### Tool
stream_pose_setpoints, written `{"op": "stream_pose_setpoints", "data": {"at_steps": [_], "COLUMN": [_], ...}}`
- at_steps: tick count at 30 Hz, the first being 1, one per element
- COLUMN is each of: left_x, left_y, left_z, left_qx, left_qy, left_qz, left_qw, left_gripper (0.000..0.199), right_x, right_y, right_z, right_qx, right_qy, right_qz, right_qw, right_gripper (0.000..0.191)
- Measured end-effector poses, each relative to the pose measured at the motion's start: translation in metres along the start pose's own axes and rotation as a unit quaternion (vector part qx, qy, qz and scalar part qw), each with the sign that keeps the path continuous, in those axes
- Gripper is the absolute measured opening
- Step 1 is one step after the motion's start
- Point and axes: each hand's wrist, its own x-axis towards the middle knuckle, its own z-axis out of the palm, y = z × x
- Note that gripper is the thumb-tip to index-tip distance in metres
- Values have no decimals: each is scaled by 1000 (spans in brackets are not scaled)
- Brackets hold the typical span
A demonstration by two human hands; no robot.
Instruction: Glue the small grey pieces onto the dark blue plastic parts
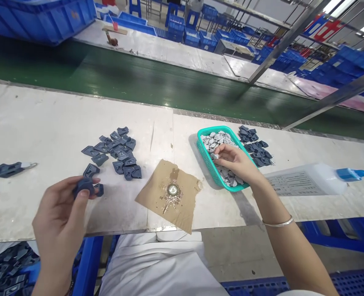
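Observation:
My left hand [61, 213] is closed around a dark blue-grey plastic part [86, 186], held above the table's front edge. Just beyond it lies a loose pile of similar dark plastic parts [120, 150]. My right hand [236, 162] reaches into a turquoise plastic basket [203, 158] full of small light-grey pieces [229, 174]. Its thumb and fingers pinch one small grey piece [214, 156]. Between my hands, a brown piece of cardboard [154, 195] lies on the table with a small round metal cap [173, 189] in a wet, shiny patch.
More dark parts [259, 152] lie right of the basket. A white bottle with a blue nozzle [308, 179] lies beside my right forearm. One dark part with a metal tip [12, 169] sits far left. Beyond the table runs a green conveyor belt [123, 78]; a metal post [330, 100] slants at right.

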Motion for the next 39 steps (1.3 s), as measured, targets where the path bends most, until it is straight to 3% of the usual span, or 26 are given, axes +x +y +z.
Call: {"op": "stream_pose_setpoints", "data": {"at_steps": [3, 7, 13, 16, 18, 23, 26, 30, 35, 39], "left_x": [-16, -31, -44, -47, -46, -45, -47, -50, -50, -49], "left_y": [18, 22, 15, 11, 7, -5, -7, -9, -16, -16], "left_z": [15, 29, 42, 45, 46, 48, 50, 52, 54, 53], "left_qx": [-50, -72, -127, -137, -141, -161, -172, -162, -145, -133], "left_qy": [-61, -152, -236, -265, -287, -323, -314, -309, -314, -326], "left_qz": [-77, -149, -194, -203, -213, -204, -221, -204, -183, -149], "left_qw": [994, 974, 944, 933, 923, 910, 907, 915, 920, 924], "left_gripper": [25, 27, 22, 24, 25, 26, 25, 18, 23, 24], "right_x": [-3, -9, -20, -26, -31, -41, -43, -41, -38, -37], "right_y": [0, -3, -20, -31, -36, -38, -33, -30, -31, -29], "right_z": [2, 6, 20, 35, 49, 85, 100, 106, 109, 113], "right_qx": [17, 19, 87, 79, 57, -41, -99, -142, -214, -250], "right_qy": [20, 46, 57, 65, 37, -72, -85, -90, -127, -139], "right_qz": [8, -16, -53, -60, -62, -95, -106, -129, -202, -208], "right_qw": [1000, 999, 993, 993, 996, 992, 986, 977, 947, 935], "right_gripper": [26, 26, 21, 18, 17, 18, 15, 7, 10, 12]}}
